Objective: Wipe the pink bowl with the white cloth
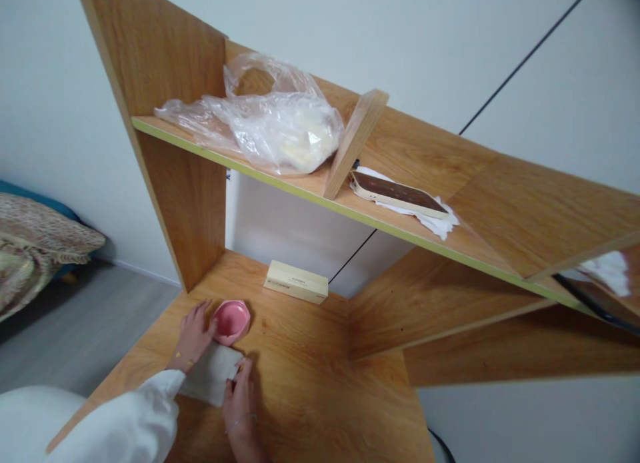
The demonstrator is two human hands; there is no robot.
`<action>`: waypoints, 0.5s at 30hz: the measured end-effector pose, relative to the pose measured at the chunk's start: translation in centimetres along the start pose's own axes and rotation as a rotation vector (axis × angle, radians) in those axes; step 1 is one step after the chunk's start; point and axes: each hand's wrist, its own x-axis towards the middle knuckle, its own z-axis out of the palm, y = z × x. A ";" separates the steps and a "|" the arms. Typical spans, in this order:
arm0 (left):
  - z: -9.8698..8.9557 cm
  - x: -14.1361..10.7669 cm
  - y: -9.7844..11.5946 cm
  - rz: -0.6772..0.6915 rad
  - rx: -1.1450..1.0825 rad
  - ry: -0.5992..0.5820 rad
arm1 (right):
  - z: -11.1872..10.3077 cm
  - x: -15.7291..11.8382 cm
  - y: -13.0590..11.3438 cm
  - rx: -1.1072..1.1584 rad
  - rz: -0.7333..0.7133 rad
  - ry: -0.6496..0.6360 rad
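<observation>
A small pink faceted bowl sits on the wooden desk with nothing visible inside it. Beside its left rim is my left hand, fingers stretched out and the thumb reaching to the bowl's near edge. Just below the bowl lies a flat, pale grey-white cloth or tissue, partly covered by my left wrist and sleeve. My right hand pinches the right edge of this piece between thumb and fingers. Whether it is cloth or paper I cannot tell.
A long cream box stands at the desk's back edge. On the shelf above are a clear plastic bag and, right of a wooden divider, a phone on white tissue. A cushioned seat is at far left.
</observation>
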 end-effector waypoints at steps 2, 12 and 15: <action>0.1 0.3 -0.2 -0.042 0.002 -0.023 | -1.2 0.7 0.7 0.009 0.010 0.007; 1.3 -0.3 -0.2 -0.237 -0.015 -0.205 | -14.9 3.6 10.6 -0.162 0.142 0.214; 1.7 -0.6 -0.1 -0.294 -0.019 -0.232 | -15.0 3.4 10.5 -0.181 0.140 0.230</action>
